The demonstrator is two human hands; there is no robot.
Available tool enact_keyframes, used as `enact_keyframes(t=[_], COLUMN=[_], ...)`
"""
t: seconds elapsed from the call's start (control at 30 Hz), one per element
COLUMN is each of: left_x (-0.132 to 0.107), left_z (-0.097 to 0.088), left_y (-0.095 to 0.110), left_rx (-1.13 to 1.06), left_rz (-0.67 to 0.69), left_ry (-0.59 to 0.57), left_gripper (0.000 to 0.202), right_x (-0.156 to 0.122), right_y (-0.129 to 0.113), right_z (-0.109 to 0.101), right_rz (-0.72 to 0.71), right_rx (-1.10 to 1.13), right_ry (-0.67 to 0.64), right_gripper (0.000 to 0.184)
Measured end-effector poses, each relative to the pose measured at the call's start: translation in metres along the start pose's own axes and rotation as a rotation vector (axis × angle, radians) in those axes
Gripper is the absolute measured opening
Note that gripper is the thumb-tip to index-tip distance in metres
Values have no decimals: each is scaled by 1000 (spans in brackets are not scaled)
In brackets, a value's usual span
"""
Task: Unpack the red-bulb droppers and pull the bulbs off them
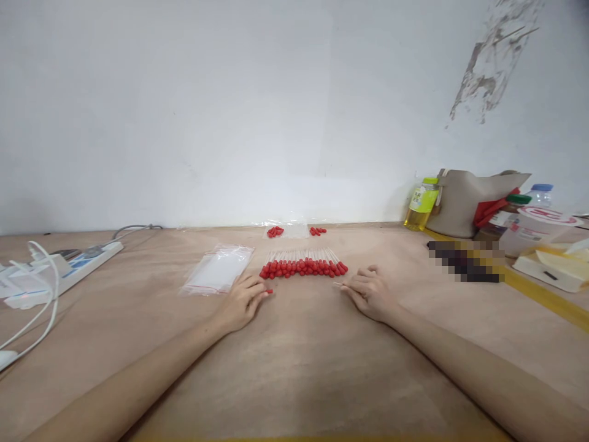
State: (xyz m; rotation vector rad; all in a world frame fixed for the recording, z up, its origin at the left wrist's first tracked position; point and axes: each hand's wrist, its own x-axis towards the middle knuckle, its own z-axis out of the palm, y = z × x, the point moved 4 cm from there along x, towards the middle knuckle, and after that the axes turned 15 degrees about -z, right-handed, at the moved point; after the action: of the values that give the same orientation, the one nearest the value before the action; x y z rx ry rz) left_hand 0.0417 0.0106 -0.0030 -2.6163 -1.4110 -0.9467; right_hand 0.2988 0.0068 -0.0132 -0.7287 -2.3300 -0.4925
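Note:
Between the fingertips of my left hand (pixel 242 302) is a small red tip (pixel 270 291), part of it covered by the fingers. My right hand (pixel 369 293) pinches a thin whitish stick (pixel 337 284), whose short end points left. Just beyond both hands lies a row of red-tipped sticks (pixel 304 267), red ends toward me and pale ends toward the wall. Clear plastic bags (pixel 216 270) lie flat beside my left hand, partly under its fingers. Farther back sit two small piles of loose red tips, a left pile (pixel 275 231) and a right pile (pixel 317 231), on clear plastic.
On the left stands a white power strip (pixel 87 267) with plugs and a white cable (pixel 55 294). At the right are a yellow drink bottle (pixel 421 205), a grey bag (pixel 460 202), a lidded plastic tub (pixel 534 230) and a tissue pack (pixel 550 270). A wall (pixel 257 123) closes off the back.

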Motion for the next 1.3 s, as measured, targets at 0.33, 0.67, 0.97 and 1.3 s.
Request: enact_keyframes(t=[0.33,0.67,0.97,1.3], left_x=[-3,-4,1,-3], left_z=[-23,-52,-37,-18], left_y=[-43,-72,-102,-94], left_rx=[-55,284,256,318], left_rz=[-342,-554,-527,-893], left_ry=[386,408,63,33], left_gripper=[30,28,21,42], right_x=[9,18,32,29], right_y=[-17,-17,-27,-27], right_z=[29,27,30,30], right_rz=[92,97,52,86], right_rx=[228,38,128,181], right_ry=[-20,-27,-90,-106], right_gripper=[34,22,19,30])
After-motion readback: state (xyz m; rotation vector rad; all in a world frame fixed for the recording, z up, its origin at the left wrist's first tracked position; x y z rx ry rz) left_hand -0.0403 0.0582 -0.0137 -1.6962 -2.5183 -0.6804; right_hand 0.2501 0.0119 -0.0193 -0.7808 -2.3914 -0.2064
